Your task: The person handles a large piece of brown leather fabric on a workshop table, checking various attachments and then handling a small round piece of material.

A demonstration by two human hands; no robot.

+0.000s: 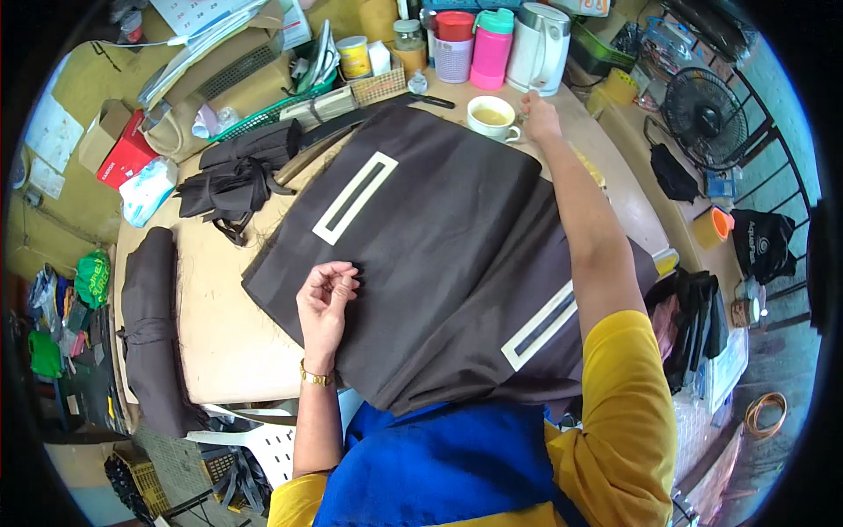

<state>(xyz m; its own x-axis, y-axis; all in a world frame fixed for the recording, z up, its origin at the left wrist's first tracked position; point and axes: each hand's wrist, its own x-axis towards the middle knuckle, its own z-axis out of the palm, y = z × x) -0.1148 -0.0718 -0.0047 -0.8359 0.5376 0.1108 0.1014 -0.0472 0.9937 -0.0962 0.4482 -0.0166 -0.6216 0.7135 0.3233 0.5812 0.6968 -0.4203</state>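
Observation:
Dark brown fabric (430, 211) lies across the table and hangs over its near edge toward my lap. Two pale rectangular frames sit on it: one frame (356, 198) at the upper left, another frame (537, 329) at the lower right. Over the fabric's left part, my left hand (325, 294) has its fingers curled toward the thumb; whatever they may hold is hidden. My right arm stretches far across the table. My right hand (540, 119) is closed beside a white cup (492, 116) of pale yellowish liquid, close to its handle; I cannot make out anything in its fingers.
A white kettle (538, 48), a pink bottle (492, 57) and several jars line the back. Folded dark cloth (250, 167) lies at the back left, a tied dark roll (151, 325) along the left edge. A fan (707, 114) stands at right, a white chair (255, 439) below left.

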